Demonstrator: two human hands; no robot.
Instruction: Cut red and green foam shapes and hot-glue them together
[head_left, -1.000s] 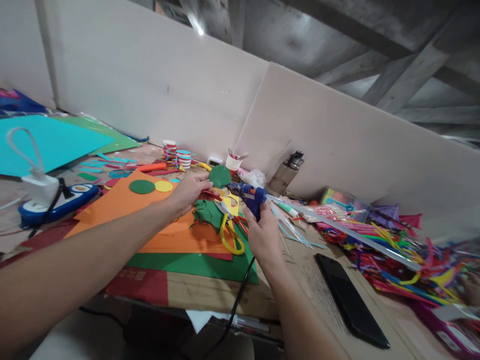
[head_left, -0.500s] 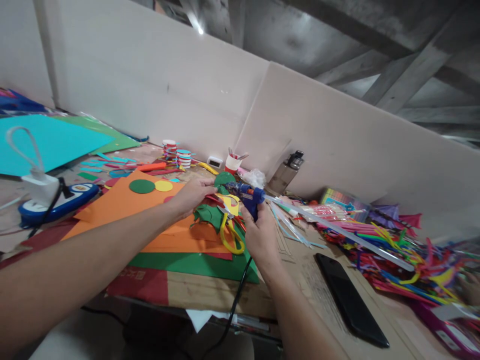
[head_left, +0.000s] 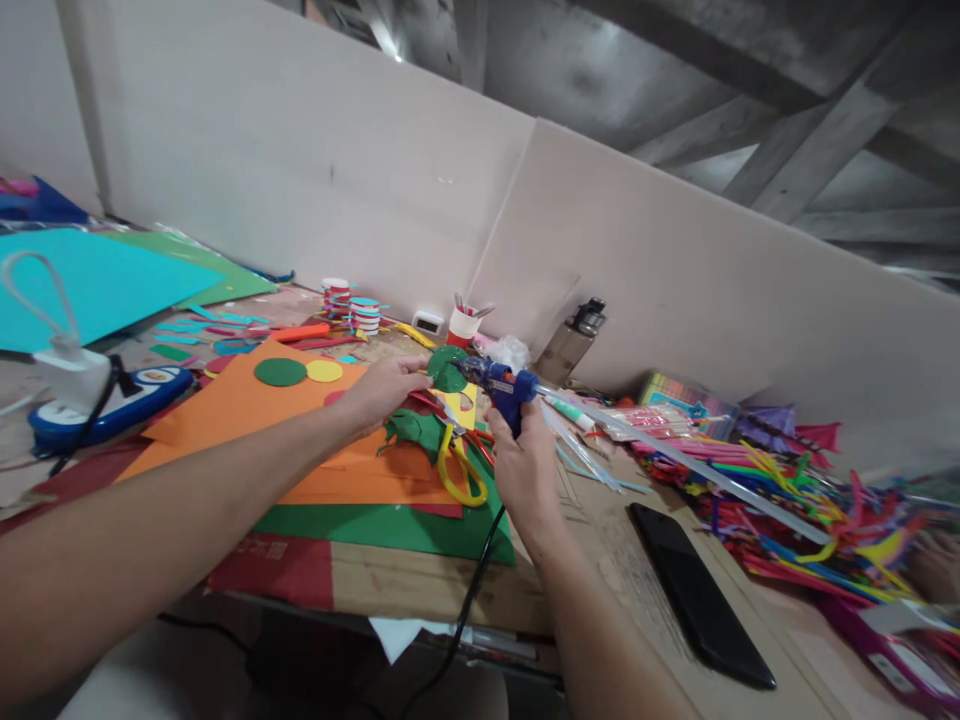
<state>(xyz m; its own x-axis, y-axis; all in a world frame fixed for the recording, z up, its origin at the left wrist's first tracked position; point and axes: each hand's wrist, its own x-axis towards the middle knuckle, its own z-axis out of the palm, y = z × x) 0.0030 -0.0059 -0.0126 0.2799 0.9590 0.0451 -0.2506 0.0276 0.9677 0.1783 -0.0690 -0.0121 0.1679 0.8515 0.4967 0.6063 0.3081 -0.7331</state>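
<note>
My right hand [head_left: 525,468] grips a blue glue gun [head_left: 501,386] whose nozzle points left at a green paper disc [head_left: 445,366]. A clear glue stick sticks out of the gun's back to the right. My left hand [head_left: 381,385] pinches that green disc by its edge, holding it just above the table. Below the two hands lie yellow-handled scissors [head_left: 461,472], a green cut-out shape [head_left: 410,429] and a yellow paper scrap. A black cord [head_left: 472,590] runs from the gun down over the table's front edge.
Orange sheets [head_left: 247,405] with a green and a yellow circle lie left, over a green sheet [head_left: 390,525]. A black phone [head_left: 697,595] rests at the right, near a heap of coloured pipe cleaners [head_left: 795,500]. A metal bottle [head_left: 570,340], a cup and tape rolls stand by the back board.
The green disc came down from its raised spot and now sits at the glue gun's nozzle. The gun tilted slightly and the view shifted a little.
</note>
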